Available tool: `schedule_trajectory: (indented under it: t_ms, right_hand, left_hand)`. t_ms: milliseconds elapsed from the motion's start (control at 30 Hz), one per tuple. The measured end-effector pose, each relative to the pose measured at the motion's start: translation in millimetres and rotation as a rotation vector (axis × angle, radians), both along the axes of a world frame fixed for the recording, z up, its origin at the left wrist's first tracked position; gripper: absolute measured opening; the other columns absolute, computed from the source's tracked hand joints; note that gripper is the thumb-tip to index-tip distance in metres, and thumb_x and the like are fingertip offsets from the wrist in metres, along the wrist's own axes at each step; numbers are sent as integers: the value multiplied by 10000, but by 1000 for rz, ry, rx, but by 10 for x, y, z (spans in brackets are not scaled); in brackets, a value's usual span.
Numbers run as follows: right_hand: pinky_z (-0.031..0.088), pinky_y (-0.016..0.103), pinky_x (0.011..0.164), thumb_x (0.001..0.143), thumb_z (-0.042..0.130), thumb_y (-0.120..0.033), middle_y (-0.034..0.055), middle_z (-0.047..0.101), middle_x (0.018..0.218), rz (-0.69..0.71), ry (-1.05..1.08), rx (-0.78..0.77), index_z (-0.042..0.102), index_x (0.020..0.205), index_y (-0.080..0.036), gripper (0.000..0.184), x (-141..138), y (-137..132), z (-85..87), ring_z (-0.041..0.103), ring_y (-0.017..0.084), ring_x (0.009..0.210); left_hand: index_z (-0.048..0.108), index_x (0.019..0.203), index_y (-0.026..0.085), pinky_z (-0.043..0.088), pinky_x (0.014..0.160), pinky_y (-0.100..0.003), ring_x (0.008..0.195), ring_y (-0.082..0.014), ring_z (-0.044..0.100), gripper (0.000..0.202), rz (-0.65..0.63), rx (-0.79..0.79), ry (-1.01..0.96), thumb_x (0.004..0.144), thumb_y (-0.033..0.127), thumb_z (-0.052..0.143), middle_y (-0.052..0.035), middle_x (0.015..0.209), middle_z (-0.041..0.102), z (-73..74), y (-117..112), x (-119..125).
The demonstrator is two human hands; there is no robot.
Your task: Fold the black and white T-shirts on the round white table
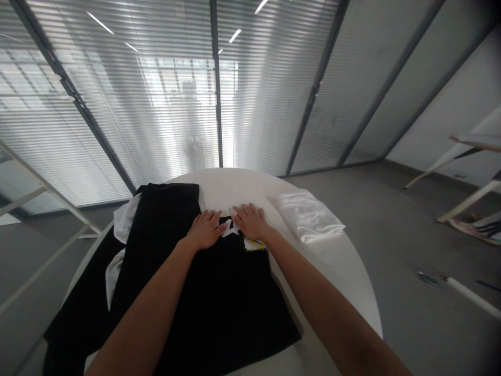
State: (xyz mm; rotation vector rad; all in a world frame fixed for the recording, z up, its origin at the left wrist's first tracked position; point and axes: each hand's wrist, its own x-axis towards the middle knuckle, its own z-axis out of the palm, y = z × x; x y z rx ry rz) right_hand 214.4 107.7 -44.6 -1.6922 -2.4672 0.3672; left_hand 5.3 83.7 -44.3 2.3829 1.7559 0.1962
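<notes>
A black garment with a white and yellow print lies spread on the round white table. My left hand rests flat on its upper part, fingers stretched out, at the left of the print. Flat beside it, my right hand covers part of the print with its fingers apart. Under and beside my left arm lies more black cloth, with white cloth showing at its left edge. Whether the black pieces are one garment or several, I cannot tell.
A folded white cloth lies at the table's right side. Glass partition panels with blinds stand behind the table. A white metal frame is at the left. Furniture with pale legs stands on the grey floor at the right.
</notes>
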Motion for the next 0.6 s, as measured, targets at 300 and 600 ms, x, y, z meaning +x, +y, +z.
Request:
schedule_trajectory:
  t_ms: [300, 600]
  right_hand:
    - [136, 621, 1101, 980, 224, -569, 107, 290, 1558, 10, 1, 23, 414, 1443, -307, 565, 20, 21, 54, 210, 342, 1433]
    - [373, 371, 1021, 785, 669, -366, 80, 598, 1288, 186, 72, -93, 631, 1228, -251, 459, 331, 166, 377, 542, 280, 1181]
  left_hand:
    - [613, 1234, 219, 358, 1002, -445, 1196, -311, 525, 529, -12, 85, 9, 926, 548, 336, -145, 1291, 586, 234, -77, 50]
    - [667, 1152, 200, 333, 955, -508, 1139, -368, 488, 515, 79, 106, 101, 740, 495, 575, -157, 1175, 618, 367, -50, -79]
